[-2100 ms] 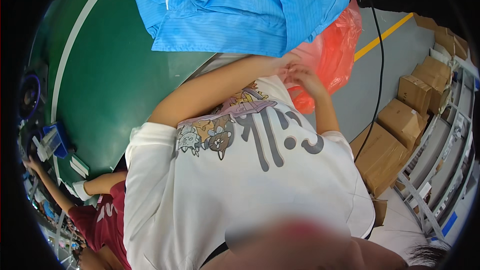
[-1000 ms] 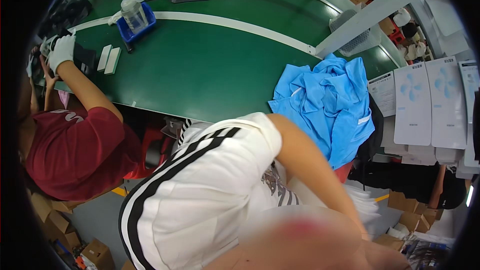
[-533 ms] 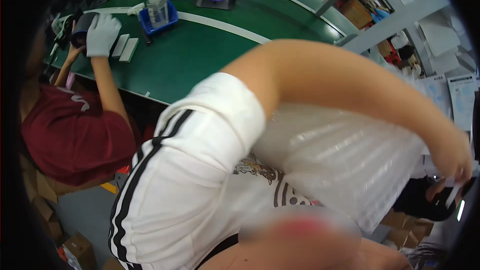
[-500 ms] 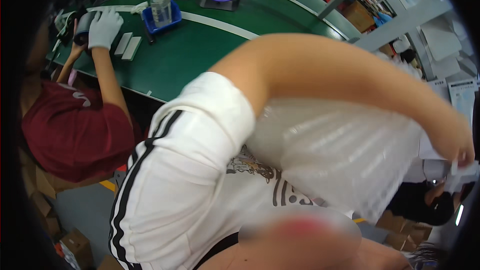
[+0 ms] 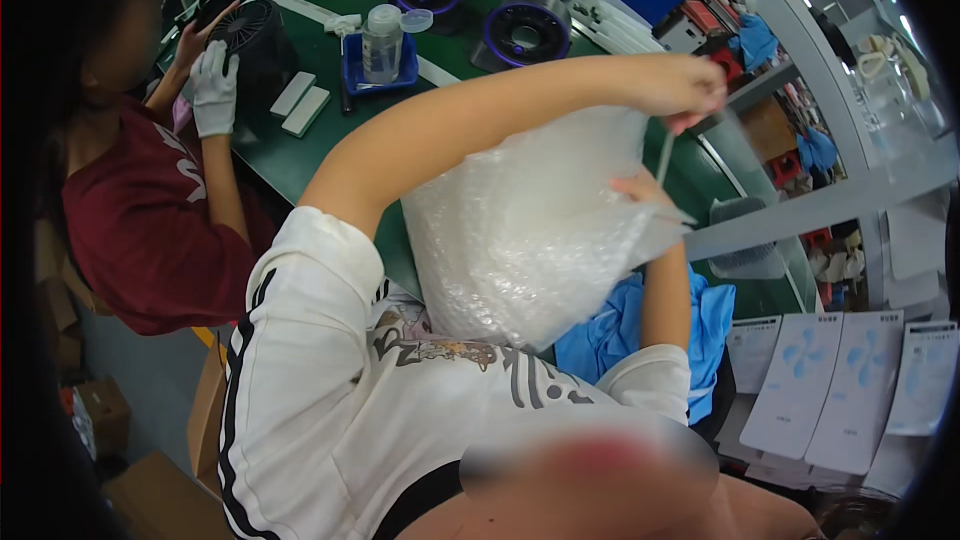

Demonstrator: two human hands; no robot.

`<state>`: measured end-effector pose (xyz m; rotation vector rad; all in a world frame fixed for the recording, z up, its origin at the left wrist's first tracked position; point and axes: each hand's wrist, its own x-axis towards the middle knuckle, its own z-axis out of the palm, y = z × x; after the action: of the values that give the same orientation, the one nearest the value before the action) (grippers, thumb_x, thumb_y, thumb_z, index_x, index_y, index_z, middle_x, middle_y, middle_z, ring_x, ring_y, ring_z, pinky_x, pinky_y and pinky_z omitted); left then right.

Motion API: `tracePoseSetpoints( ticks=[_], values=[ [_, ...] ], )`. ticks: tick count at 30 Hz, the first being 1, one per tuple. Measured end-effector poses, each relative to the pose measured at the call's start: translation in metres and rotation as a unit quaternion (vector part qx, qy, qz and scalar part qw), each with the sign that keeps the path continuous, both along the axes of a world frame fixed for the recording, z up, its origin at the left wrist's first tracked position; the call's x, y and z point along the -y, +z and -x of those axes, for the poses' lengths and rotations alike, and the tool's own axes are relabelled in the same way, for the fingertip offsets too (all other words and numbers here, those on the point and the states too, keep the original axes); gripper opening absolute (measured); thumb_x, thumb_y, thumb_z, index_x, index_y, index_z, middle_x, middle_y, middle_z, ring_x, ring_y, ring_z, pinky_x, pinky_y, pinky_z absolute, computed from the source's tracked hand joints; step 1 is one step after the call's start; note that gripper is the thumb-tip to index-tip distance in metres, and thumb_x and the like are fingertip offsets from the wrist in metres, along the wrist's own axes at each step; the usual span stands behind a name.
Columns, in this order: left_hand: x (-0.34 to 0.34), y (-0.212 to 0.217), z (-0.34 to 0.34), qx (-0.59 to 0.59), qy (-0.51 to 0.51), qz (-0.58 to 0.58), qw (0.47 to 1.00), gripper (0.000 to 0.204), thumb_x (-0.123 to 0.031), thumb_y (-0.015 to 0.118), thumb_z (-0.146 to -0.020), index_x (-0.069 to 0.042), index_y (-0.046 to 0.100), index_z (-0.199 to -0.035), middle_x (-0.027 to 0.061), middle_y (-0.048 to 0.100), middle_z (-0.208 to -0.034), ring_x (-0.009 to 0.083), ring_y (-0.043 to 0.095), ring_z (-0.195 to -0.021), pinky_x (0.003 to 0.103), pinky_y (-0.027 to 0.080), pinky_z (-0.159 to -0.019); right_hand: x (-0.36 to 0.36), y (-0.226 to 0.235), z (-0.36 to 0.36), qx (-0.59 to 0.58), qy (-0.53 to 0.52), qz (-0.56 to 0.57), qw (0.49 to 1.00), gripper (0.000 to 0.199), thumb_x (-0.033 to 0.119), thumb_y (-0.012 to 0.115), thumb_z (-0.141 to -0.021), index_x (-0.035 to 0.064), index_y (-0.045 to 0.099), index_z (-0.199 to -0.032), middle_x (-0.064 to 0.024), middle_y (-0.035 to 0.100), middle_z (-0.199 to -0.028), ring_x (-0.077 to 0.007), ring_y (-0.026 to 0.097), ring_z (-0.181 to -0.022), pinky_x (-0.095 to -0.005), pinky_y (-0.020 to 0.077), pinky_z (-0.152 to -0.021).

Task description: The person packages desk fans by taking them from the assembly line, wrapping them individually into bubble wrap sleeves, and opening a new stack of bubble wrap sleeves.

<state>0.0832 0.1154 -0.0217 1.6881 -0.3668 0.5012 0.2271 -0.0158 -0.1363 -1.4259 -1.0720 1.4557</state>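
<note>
Green bench beyond the person. Bubble-wrap bundle, puffy, in front of the white shirt. Blue cloth to its right. Right hand against the wrap's edge; I can't tell its grip. Left hand raised above, fingers closed on a thin pale strip.

Upper centre of the frame: two purple-ringed fan units stand on a green table. To their left, a blue tray holds a clear jar; two pale blocks lie side by side just beyond. Left: a co-worker in a maroon shirt. Lower left: cardboard boxes. Right of centre: a crumpled blue garment and a mesh basket. Lower right: white printed sheets, overlapping.
</note>
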Motion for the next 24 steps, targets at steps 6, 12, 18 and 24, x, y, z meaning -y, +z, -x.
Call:
tracePoseSetpoints(
  ticks=[6,12,18,24],
  values=[
    [0.019,-0.053,0.128,-0.181,-0.009,0.115,0.977,0.024,-0.028,0.053,-0.086,-0.006,0.049,-0.078,0.0025,0.056,-0.073,0.0121,0.057,-0.071,0.026,0.045,-0.064,0.0,-0.034,0.005,-0.034,-0.025,-0.092,0.995,0.063,0.011,0.063,-0.07,-0.0027,0.035,-0.125,-0.0122,0.048,-0.117,-0.0178,0.047,-0.106,-0.0298,0.0382,-0.089],
    [0.069,-0.137,0.222,-0.117,0.078,0.538,0.831,0.012,-0.014,0.046,-0.085,-0.004,0.05,-0.079,0.0065,0.055,-0.078,0.0158,0.057,-0.075,0.03,0.047,-0.07,-0.003,-0.053,-0.006,0.002,-0.014,-0.104,0.994,0.074,0.015,0.069,-0.066,-0.0031,0.031,-0.127,-0.0134,0.045,-0.12,-0.0225,0.045,-0.109,-0.0312,0.0357,-0.092],
    [0.112,-0.207,0.221,-0.18,0.519,0.366,0.751,0.017,-0.021,0.05,-0.086,-0.005,0.056,-0.085,0.0021,0.046,-0.107,0.0125,0.042,-0.105,0.027,0.032,-0.09,0.0,-0.06,-0.01,0.02,-0.035,-0.118,0.992,0.087,0.017,0.074,-0.061,-0.0031,0.027,-0.13,-0.0141,0.042,-0.124,-0.0235,0.041,-0.113,-0.0324,0.0299,-0.097],
    [0.071,-0.18,0.189,-0.157,0.437,0.483,0.742,0.02,-0.022,0.047,-0.089,-0.005,0.052,-0.098,0.0022,0.055,-0.098,0.0091,0.052,-0.088,0.023,0.041,-0.077,0.007,-0.061,0.0,-0.075,-0.048,-0.08,0.993,0.085,0.007,0.075,-0.056,-0.0025,0.031,-0.128,-0.0131,0.045,-0.121,-0.0231,0.044,-0.109,-0.0327,0.034,-0.095]
  ],
)
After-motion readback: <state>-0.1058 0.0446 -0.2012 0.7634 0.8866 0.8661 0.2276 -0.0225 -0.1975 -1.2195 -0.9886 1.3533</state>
